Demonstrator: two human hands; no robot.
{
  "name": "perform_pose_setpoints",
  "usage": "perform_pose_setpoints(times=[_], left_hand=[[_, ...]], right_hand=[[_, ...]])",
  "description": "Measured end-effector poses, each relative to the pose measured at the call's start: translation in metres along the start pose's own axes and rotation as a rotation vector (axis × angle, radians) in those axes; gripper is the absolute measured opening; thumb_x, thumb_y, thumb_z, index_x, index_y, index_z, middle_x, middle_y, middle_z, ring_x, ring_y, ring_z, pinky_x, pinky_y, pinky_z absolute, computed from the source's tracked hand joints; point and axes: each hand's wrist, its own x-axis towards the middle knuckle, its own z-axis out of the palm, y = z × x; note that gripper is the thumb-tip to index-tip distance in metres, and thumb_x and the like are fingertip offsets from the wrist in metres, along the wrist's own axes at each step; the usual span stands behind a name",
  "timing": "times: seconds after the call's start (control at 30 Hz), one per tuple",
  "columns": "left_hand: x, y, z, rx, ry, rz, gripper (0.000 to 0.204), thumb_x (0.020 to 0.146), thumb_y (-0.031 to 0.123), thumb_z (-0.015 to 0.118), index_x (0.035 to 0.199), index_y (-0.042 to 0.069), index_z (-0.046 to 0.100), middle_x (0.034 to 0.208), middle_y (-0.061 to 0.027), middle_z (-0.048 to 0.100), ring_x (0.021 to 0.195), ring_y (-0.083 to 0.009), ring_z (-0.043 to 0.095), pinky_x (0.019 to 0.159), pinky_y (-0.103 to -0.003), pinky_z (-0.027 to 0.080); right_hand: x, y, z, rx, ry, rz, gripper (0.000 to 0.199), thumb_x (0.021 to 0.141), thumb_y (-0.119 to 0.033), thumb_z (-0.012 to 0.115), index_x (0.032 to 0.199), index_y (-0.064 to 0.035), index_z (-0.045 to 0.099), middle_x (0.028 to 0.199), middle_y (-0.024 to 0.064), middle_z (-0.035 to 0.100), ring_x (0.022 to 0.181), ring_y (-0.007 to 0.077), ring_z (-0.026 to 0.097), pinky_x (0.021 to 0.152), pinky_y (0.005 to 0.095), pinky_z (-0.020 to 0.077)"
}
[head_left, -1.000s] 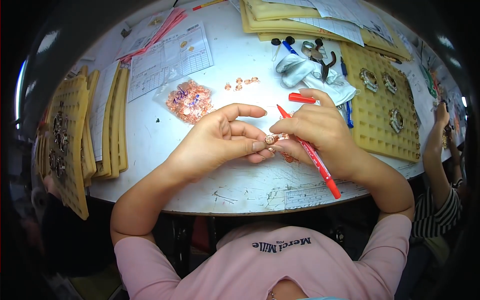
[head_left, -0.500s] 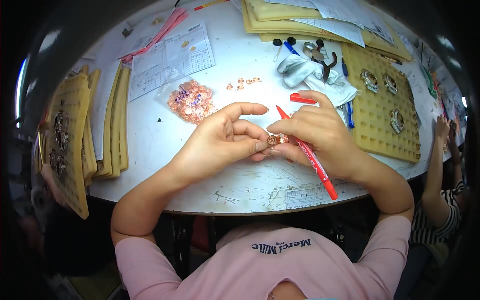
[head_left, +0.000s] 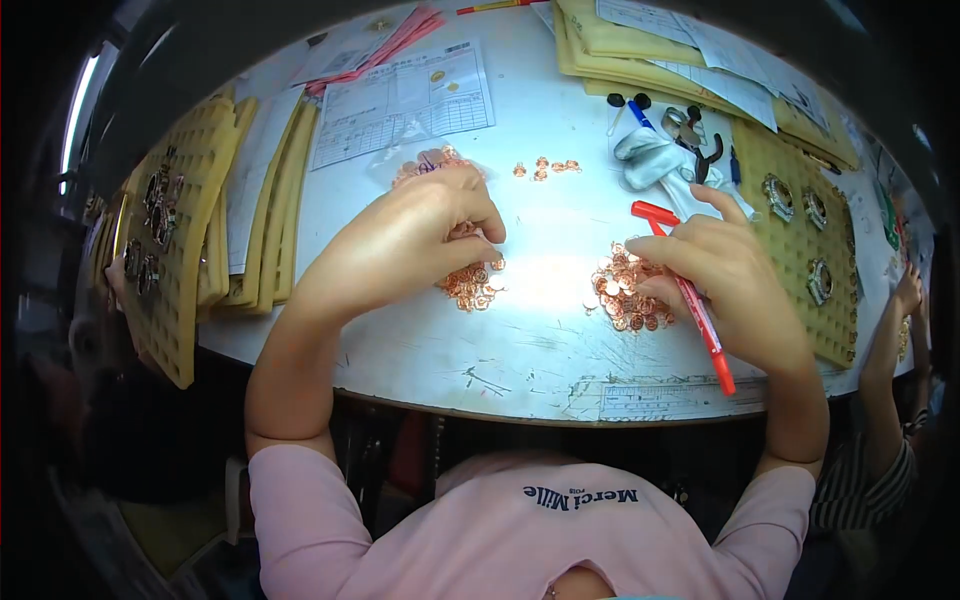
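My right hand (head_left: pixel 735 270) grips a slim red marker (head_left: pixel 708 335) slanting through its fingers. Its fingertips are at the edge of a heap of small copper-coloured discs (head_left: pixel 628 300). A red cap (head_left: pixel 655 212) lies just beyond the index finger. My left hand (head_left: pixel 415 235) reaches over a second heap of copper discs (head_left: pixel 470 288), fingers curled and thumb bent toward them. One disc (head_left: pixel 498 264) shows at the thumb tip; whether it is gripped I cannot make out. Partly behind this hand is a clear bag (head_left: pixel 435 158) of the same discs.
A short row of copper pieces (head_left: pixel 543 168) lies farther back. Yellow foam trays (head_left: pixel 185 250) stand at the left; another, with watch parts, lies right (head_left: pixel 790 250). White gloves (head_left: pixel 650 165), pliers (head_left: pixel 706 160) and papers (head_left: pixel 400 105) lie behind. Another person's arm (head_left: pixel 885 340) shows far right.
My hands, together over a disc before, have parted: the left moved to the left heap, the right to the right heap, uncovering both heaps. The marker stays in my right hand. The whole view has shifted.
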Motion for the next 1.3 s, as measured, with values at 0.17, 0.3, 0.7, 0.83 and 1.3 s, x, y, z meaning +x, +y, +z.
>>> perform_pose_setpoints(times=[0.17,0.3,0.7,0.83,1.3], left_hand=[[-0.001,-0.002,0.004,0.024,-0.073,-0.045,0.014,0.080,0.003,0.071,0.093,0.000,0.071,0.088,-0.0079,0.059,0.087,-0.0222,0.057,0.076,-0.032,0.047],[0.004,-0.005,0.012,-0.029,-0.046,-0.048,0.011,0.080,0.005,0.072,0.089,-0.001,0.069,0.084,-0.0092,0.058,0.086,-0.0229,0.057,0.078,-0.033,0.046],[0.004,0.000,0.009,0.052,0.004,-0.043,0.011,0.082,0.005,0.071,0.090,-0.002,0.066,0.088,-0.0096,0.057,0.081,-0.0239,0.057,0.073,-0.033,0.047],[0.004,-0.003,0.010,0.147,0.004,0.104,0.014,0.080,0.007,0.073,0.089,-0.002,0.067,0.090,-0.0101,0.060,0.087,-0.0258,0.058,0.078,-0.035,0.047],[0.006,0.011,0.026,0.100,0.055,0.050,0.009,0.083,0.005,0.068,0.088,0.000,0.061,0.085,-0.0111,0.060,0.081,-0.0259,0.060,0.072,-0.034,0.049]], right_hand=[[0.005,-0.001,0.010,-0.017,0.069,-0.068,0.018,0.084,-0.017,0.074,0.099,-0.0081,0.070,0.073,0.0072,0.063,0.072,0.0243,0.063,0.102,0.0475,0.0425],[0.006,-0.001,0.012,-0.002,0.102,-0.056,0.017,0.083,-0.016,0.075,0.098,-0.0085,0.070,0.071,0.0065,0.063,0.071,0.0235,0.063,0.101,0.0475,0.0431],[0.009,0.013,0.023,0.049,0.163,-0.080,0.029,0.085,-0.010,0.072,0.114,-0.0121,0.067,0.087,0.0056,0.070,0.087,0.0218,0.067,0.105,0.0462,0.0411],[0.006,0.015,0.035,0.010,0.069,-0.159,0.027,0.091,-0.019,0.065,0.116,-0.0106,0.062,0.096,0.0096,0.070,0.100,0.0270,0.066,0.107,0.0496,0.0403],[0.008,0.012,0.032,-0.011,0.169,-0.178,0.022,0.086,-0.014,0.069,0.107,-0.0093,0.063,0.079,0.0048,0.066,0.081,0.0218,0.066,0.103,0.0487,0.0428]])
